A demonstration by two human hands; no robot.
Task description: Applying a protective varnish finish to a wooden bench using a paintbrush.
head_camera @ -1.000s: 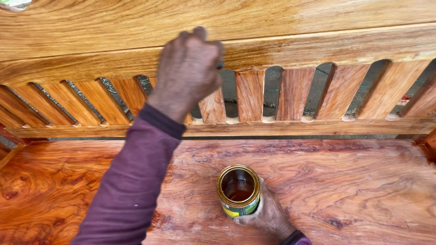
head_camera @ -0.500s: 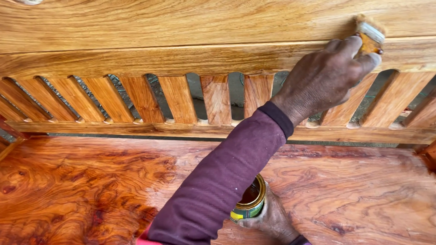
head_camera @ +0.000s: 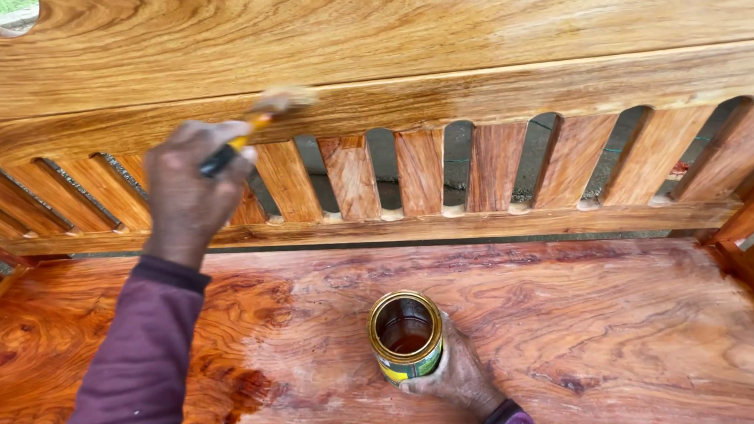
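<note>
While left hand (head_camera: 188, 189) grips brush (head_camera: 257, 116) on backrest rail (head_camera: 473, 96), right hand (head_camera: 458, 372) holds tin (head_camera: 405, 336).

We see a blurred brush (head_camera: 261, 116) against the bench's upper rail (head_camera: 473, 96), and an open, upright tin (head_camera: 405, 336) of brown liquid mid-seat, near the front edge.

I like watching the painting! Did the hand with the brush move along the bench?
Yes. The left hand with the brush swept left along the rail, from above the right slats to the left slats.
</note>
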